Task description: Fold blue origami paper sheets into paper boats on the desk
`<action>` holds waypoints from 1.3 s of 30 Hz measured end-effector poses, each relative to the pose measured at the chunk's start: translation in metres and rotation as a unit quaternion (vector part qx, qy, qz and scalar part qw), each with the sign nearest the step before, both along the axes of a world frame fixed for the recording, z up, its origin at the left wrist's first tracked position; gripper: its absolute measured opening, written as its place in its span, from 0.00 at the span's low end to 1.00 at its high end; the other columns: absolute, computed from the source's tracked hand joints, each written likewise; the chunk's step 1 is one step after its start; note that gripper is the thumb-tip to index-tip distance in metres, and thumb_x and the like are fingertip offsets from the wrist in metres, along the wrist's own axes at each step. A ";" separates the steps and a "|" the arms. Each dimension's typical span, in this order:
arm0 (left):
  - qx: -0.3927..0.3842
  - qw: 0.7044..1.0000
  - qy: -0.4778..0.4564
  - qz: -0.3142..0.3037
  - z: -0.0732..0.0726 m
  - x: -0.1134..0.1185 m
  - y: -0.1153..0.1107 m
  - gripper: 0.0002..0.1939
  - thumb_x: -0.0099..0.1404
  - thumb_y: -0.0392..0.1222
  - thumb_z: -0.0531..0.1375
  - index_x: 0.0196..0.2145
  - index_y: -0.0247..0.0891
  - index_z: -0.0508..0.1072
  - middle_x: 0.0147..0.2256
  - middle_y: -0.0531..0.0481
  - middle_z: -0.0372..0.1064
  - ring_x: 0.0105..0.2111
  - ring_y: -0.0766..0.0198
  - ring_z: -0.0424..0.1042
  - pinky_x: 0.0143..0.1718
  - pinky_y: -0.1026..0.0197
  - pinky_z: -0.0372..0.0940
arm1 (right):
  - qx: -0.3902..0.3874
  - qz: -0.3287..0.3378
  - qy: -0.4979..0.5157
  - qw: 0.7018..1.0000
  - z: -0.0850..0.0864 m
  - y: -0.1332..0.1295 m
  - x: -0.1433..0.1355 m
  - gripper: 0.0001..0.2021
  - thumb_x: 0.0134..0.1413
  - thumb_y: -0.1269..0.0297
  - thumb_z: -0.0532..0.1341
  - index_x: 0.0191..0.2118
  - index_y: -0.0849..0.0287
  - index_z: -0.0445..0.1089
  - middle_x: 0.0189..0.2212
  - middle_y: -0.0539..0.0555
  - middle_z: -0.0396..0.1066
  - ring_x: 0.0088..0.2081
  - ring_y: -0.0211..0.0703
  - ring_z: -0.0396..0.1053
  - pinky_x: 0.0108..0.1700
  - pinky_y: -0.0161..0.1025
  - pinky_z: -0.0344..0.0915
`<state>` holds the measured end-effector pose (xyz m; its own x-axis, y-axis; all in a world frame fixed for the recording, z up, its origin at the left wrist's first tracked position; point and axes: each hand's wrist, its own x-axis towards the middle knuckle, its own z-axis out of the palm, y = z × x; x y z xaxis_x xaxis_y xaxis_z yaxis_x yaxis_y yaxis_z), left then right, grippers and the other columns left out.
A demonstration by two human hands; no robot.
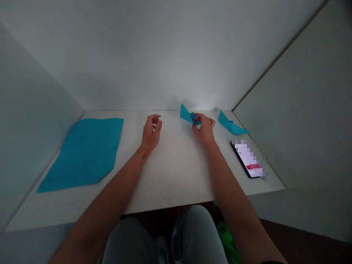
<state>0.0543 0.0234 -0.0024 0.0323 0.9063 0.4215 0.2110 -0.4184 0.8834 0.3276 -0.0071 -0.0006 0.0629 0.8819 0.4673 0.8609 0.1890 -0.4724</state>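
Note:
My right hand [204, 128] grips a folded blue paper boat [186, 114] near the back of the white table, thumb and fingers around its right part. A second blue paper boat [232, 127] stands to the right of that hand, touching nothing I hold. My left hand [152, 131] hovers over the middle of the table, fingers curled and thumb apart from them, with nothing between. At the left lies a stack or sheet of blue paper [89, 152], flat; whether it is one sheet or more I cannot tell.
A phone [247, 158] with a lit screen lies at the right of the white table [170, 183]. White walls rise behind and on both sides. Below the front edge are my knees and a green object [227, 238] on the dark floor.

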 end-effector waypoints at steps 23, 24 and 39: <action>-0.067 0.985 0.056 -0.151 -0.010 -0.013 -0.001 0.25 0.78 0.51 0.58 0.67 0.42 0.71 0.42 0.47 0.80 0.34 0.61 0.74 0.37 0.59 0.68 | 0.015 0.198 0.116 0.973 -0.012 0.011 -0.067 0.09 0.71 0.52 0.63 0.42 0.50 0.72 0.41 0.58 0.77 0.46 0.55 0.73 0.49 0.52 0.73; -0.065 0.984 0.056 -0.157 -0.009 -0.011 -0.004 0.25 0.78 0.52 0.58 0.68 0.42 0.71 0.42 0.47 0.79 0.33 0.62 0.73 0.36 0.59 0.68 | 0.011 0.171 0.116 0.978 -0.014 0.012 -0.066 0.12 0.70 0.48 0.65 0.40 0.50 0.72 0.39 0.57 0.76 0.45 0.55 0.72 0.49 0.52 0.72; -0.036 0.995 -0.026 -0.091 -0.019 -0.005 -0.004 0.25 0.73 0.51 0.65 0.64 0.45 0.72 0.59 0.41 0.77 0.52 0.55 0.79 0.50 0.54 0.73 | 0.005 0.293 0.228 0.929 -0.017 0.021 -0.059 0.19 0.74 0.48 0.61 0.32 0.52 0.73 0.31 0.50 0.70 0.36 0.46 0.68 0.44 0.45 0.64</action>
